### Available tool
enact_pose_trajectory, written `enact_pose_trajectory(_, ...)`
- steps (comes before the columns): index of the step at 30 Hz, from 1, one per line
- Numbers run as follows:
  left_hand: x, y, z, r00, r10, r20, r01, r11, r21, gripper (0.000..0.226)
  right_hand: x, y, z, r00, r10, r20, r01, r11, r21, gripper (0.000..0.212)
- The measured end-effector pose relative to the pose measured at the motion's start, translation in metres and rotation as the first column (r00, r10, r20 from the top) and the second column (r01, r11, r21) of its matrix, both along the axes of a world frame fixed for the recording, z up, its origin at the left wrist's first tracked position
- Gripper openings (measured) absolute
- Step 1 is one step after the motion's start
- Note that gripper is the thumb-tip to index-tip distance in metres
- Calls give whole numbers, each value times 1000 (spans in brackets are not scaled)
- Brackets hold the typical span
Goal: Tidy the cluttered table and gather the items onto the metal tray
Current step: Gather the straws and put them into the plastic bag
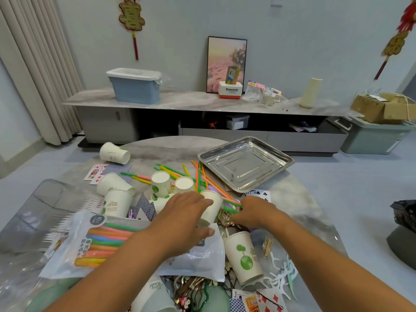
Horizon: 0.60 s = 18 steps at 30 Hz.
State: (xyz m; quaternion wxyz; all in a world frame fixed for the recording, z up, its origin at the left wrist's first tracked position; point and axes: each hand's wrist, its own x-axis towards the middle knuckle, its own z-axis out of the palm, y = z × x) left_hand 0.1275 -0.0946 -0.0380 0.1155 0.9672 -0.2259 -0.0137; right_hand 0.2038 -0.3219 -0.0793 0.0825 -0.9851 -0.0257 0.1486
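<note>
At the tabletop's (157, 152) centre, the left hand (184, 212) curls around a paper cup (211, 208) lying on its side, thumb beneath it. The right hand (254, 212), just beside at three o'clock, pinches green straws (231, 204). The metal tray (245, 163) sits bare at one o'clock, other cups and cards scattered around.

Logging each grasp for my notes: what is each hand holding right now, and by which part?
The left hand grips a paper cup around its side wall. The right hand reaches into the straws; its fingertips are hidden, so a hold cannot be told.
</note>
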Motion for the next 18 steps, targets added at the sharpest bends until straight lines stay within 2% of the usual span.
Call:
enact_pose_trajectory(8, 26, -21, -20, 995, -74, -68, 89, 960, 264, 64, 7, -24, -7, 968, 112, 225, -86, 989, -124, 38)
enact_pose_trajectory(11, 26, -23, -23, 995, -72, -63, 87, 957, 277, 63, 8, -29, -11, 984, 77, 162, -65, 995, -82, 40)
enact_pose_trajectory(16, 20, -21, -22, 996, -59, -65, 73, 968, 242, 62, 13, -28, -13, 998, 17, 66, -12, 997, -70, 26)
enact_pose_trajectory(18, 18, -20, -20, 997, -48, -58, 60, 973, 222, 62, 14, -25, -10, 999, 30, 34, -27, 996, -82, 27)
